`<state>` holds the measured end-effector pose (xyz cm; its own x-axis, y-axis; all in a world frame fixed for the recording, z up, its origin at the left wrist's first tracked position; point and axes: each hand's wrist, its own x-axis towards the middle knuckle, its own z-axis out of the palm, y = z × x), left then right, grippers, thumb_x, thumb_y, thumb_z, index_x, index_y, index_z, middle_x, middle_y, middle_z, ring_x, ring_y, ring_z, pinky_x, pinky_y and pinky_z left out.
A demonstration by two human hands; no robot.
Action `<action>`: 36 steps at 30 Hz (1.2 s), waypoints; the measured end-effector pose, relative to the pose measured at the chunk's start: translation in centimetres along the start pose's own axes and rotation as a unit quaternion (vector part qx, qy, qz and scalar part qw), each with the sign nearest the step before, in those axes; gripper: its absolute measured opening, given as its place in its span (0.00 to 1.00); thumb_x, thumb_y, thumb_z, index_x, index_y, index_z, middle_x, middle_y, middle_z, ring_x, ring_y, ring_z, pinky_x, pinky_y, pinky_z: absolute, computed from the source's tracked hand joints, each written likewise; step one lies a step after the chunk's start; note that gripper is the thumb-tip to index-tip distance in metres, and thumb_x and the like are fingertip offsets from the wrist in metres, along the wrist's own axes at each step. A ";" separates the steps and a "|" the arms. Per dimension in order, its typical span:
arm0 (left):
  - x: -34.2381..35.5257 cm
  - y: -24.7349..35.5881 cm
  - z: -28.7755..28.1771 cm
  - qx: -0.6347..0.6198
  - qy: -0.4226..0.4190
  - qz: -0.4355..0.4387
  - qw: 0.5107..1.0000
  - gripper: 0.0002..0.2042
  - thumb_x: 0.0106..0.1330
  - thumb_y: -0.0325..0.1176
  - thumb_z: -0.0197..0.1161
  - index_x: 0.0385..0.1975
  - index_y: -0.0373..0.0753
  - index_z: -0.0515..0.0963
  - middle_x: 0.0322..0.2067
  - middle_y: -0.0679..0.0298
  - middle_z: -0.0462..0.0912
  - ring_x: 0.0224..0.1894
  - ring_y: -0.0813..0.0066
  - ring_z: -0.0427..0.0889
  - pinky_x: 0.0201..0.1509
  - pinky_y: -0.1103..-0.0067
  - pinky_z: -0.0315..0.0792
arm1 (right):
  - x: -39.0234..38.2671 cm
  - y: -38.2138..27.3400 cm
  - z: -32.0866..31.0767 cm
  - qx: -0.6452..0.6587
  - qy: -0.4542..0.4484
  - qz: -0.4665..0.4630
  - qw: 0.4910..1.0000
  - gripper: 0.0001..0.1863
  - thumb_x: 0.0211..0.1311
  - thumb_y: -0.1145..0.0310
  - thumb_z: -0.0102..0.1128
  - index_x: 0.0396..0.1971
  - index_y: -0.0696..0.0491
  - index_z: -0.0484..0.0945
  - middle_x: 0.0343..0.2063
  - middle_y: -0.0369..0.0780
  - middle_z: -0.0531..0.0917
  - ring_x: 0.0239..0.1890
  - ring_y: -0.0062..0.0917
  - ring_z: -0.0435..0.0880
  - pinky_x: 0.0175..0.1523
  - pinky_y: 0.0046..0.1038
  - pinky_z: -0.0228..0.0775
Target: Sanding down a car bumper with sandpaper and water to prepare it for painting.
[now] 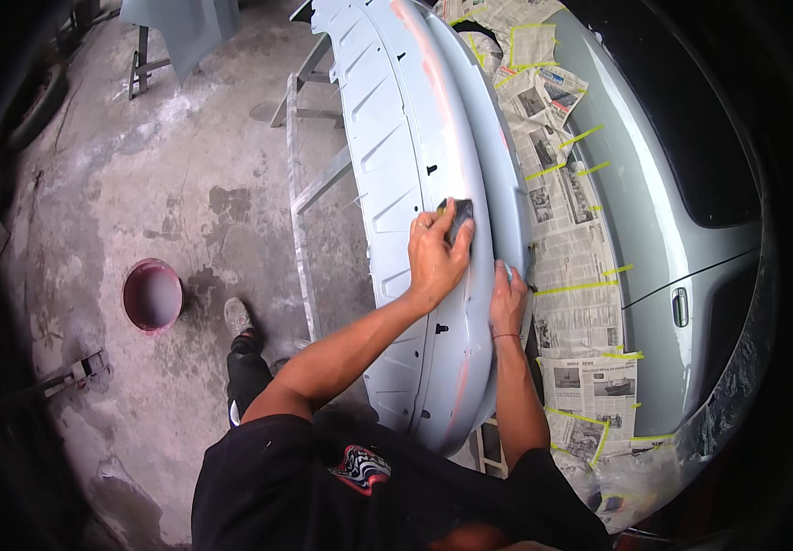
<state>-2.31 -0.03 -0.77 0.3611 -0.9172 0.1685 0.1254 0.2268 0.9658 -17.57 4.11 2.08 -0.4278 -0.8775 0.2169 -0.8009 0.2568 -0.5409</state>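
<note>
A long pale grey-blue bumper panel (396,138) lies lengthwise in front of me on a metal stand (303,202), with pink patches along its raised edge and small black clips. My left hand (438,257) is closed on a dark sanding pad (461,216), which sits against the panel's raised ridge. A little lower and to the right, my right hand (507,298) grips the curved outer side of the bumper, some of its fingertips hidden or hard to make out.
A silver car (654,239) stands at right, partly masked with taped newspaper (571,239). A bucket of cloudy liquid (152,296) sits on the concrete at left, near my foot. A grey part on a stand (181,37) and a tire (38,106) are farther back.
</note>
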 end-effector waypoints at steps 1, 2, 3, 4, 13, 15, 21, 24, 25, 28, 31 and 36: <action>5.0 1.2 0.1 0.037 0.005 -0.013 0.999 0.26 0.64 0.41 0.67 0.55 0.27 0.78 0.31 0.52 0.79 0.29 0.68 0.75 0.36 0.72 0.70 | -0.1 -0.1 0.2 -0.003 0.010 -0.008 1.000 0.30 0.68 0.47 0.52 0.47 0.64 0.80 0.41 0.59 0.83 0.47 0.53 0.81 0.54 0.43 0.70; 8.6 1.0 -0.3 0.038 0.039 0.018 0.998 0.26 0.65 0.42 0.67 0.55 0.27 0.78 0.28 0.53 0.77 0.28 0.67 0.74 0.36 0.72 0.70 | -0.7 -0.4 0.8 -0.002 0.008 -0.018 1.000 0.30 0.68 0.47 0.52 0.47 0.64 0.80 0.41 0.59 0.83 0.47 0.52 0.82 0.54 0.43 0.70; 9.6 0.1 -0.3 0.061 0.077 0.089 0.991 0.25 0.65 0.41 0.66 0.55 0.27 0.78 0.27 0.54 0.75 0.28 0.68 0.73 0.34 0.72 0.69 | -1.1 -0.5 0.9 -0.002 0.003 -0.016 1.000 0.30 0.68 0.47 0.52 0.47 0.64 0.80 0.41 0.59 0.83 0.47 0.52 0.82 0.54 0.43 0.70; 8.3 0.0 -0.1 0.050 0.055 0.061 0.995 0.24 0.66 0.41 0.66 0.55 0.27 0.78 0.27 0.54 0.76 0.29 0.68 0.74 0.35 0.72 0.70 | -0.7 -0.3 0.7 -0.009 -0.011 0.003 1.000 0.31 0.68 0.47 0.52 0.47 0.65 0.80 0.42 0.60 0.83 0.48 0.52 0.81 0.54 0.42 0.70; 6.3 1.4 -0.4 0.012 0.005 -0.028 1.000 0.26 0.65 0.42 0.67 0.56 0.27 0.77 0.33 0.53 0.79 0.28 0.71 0.76 0.34 0.74 0.71 | 0.1 0.5 0.9 0.013 -0.030 0.009 0.999 0.30 0.69 0.47 0.52 0.48 0.64 0.79 0.44 0.61 0.82 0.50 0.55 0.80 0.57 0.43 0.69; 5.5 2.4 -0.9 0.006 -0.024 -0.031 0.999 0.24 0.66 0.38 0.64 0.56 0.27 0.77 0.30 0.53 0.77 0.38 0.60 0.74 0.45 0.69 0.70 | -0.4 1.5 0.6 -0.012 -0.001 -0.006 1.000 0.29 0.69 0.48 0.52 0.46 0.63 0.80 0.42 0.59 0.83 0.48 0.54 0.80 0.55 0.43 0.70; -3.5 -0.4 -0.9 0.012 -0.014 0.013 1.000 0.23 0.64 0.36 0.69 0.55 0.27 0.78 0.33 0.53 0.80 0.40 0.65 0.79 0.47 0.72 0.74 | -1.0 -1.4 0.1 0.007 0.002 -0.001 1.000 0.27 0.69 0.48 0.52 0.42 0.61 0.81 0.38 0.58 0.83 0.45 0.54 0.81 0.52 0.44 0.70; 6.0 1.2 -0.2 0.019 0.004 -0.031 0.999 0.23 0.65 0.40 0.67 0.52 0.27 0.80 0.29 0.55 0.78 0.30 0.70 0.74 0.34 0.73 0.69 | -1.0 -1.2 0.1 0.011 -0.027 0.020 0.999 0.27 0.69 0.48 0.52 0.42 0.61 0.81 0.40 0.59 0.82 0.47 0.54 0.80 0.53 0.45 0.69; 6.2 1.1 -0.1 0.004 0.011 -0.024 1.000 0.22 0.65 0.40 0.67 0.52 0.27 0.80 0.29 0.55 0.78 0.29 0.71 0.74 0.33 0.74 0.69 | -0.7 -0.4 0.4 -0.014 -0.018 0.011 1.000 0.27 0.69 0.48 0.52 0.43 0.61 0.81 0.40 0.59 0.83 0.48 0.54 0.80 0.54 0.44 0.69; -2.8 0.5 -1.4 -0.009 -0.036 -0.034 0.999 0.23 0.65 0.37 0.68 0.54 0.26 0.78 0.30 0.55 0.79 0.33 0.71 0.78 0.40 0.74 0.73 | -0.6 0.6 0.5 -0.025 -0.004 0.019 1.000 0.28 0.68 0.47 0.53 0.46 0.62 0.80 0.43 0.59 0.82 0.49 0.54 0.80 0.56 0.43 0.69; -4.2 -0.4 -1.0 -0.001 -0.049 0.045 0.998 0.24 0.65 0.37 0.68 0.54 0.25 0.78 0.35 0.49 0.82 0.39 0.70 0.80 0.45 0.72 0.73 | 0.1 1.0 0.3 0.000 -0.014 0.030 0.999 0.31 0.68 0.47 0.52 0.49 0.63 0.79 0.46 0.60 0.82 0.51 0.55 0.79 0.59 0.42 0.68; 8.9 0.3 -0.6 0.037 0.038 0.033 0.998 0.25 0.67 0.43 0.64 0.55 0.27 0.78 0.28 0.52 0.78 0.28 0.67 0.76 0.35 0.71 0.72 | -0.6 0.4 0.7 -0.015 -0.031 0.020 0.999 0.32 0.68 0.46 0.53 0.51 0.65 0.78 0.48 0.60 0.81 0.53 0.54 0.79 0.60 0.42 0.68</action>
<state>1.51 -7.96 0.88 0.4362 -0.8729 0.2186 0.0321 0.2579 0.9656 -17.38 4.49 1.19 -0.4342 -0.8891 0.1449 -0.7965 0.3037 -0.5229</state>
